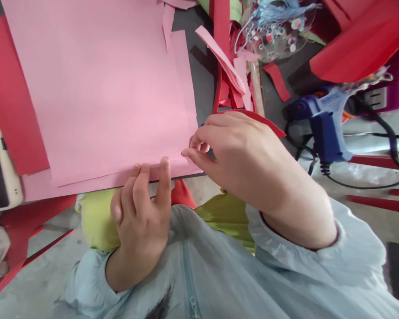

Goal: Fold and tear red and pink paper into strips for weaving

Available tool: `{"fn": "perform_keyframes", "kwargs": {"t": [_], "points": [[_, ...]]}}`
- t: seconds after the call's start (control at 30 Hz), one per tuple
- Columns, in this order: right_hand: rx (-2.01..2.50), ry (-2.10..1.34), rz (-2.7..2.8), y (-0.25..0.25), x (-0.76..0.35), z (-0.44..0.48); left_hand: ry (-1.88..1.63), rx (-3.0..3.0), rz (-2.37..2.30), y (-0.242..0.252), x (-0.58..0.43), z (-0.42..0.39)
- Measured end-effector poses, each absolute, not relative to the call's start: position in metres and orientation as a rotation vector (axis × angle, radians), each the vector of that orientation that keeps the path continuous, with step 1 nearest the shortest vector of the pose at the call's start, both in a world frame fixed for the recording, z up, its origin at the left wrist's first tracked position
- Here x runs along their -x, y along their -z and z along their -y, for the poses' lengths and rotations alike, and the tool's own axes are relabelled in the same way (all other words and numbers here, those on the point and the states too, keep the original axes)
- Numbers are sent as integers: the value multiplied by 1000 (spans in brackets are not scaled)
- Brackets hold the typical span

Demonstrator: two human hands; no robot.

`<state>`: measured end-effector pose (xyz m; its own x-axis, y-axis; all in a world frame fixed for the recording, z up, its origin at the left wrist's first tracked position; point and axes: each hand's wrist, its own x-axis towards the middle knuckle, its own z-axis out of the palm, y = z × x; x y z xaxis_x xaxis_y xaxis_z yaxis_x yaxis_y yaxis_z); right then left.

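Note:
A large pink sheet of paper [113, 88] lies over another pink sheet, with a narrow folded strip along its near edge. My left hand [141, 206] rests its outstretched fingertips on that strip, fingers slightly apart. At the right end of the fold is my right hand [236, 155], thumb and curled fingers drawn together in a pinch over the paper. Whatever might be between those fingertips is hidden. A red paper piece [266, 122] shows just behind the right hand.
Red and pink paper scraps [228, 75] lie beyond the sheet, beside a clear dish [272, 40] of beads and a blue tassel. A blue glue gun [329, 124] with a black cord is at right. Red paper [13, 102] and a phone [3, 177] lie left.

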<state>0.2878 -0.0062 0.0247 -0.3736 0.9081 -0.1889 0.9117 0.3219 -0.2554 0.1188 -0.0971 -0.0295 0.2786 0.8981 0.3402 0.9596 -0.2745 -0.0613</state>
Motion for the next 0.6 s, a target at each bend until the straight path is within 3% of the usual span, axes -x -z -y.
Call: {"fn": "perform_keyframes", "kwargs": {"t": [0.6], "points": [[-1725, 503, -2599, -23, -289, 7, 206, 2215, 1622, 27, -123, 95]]}}
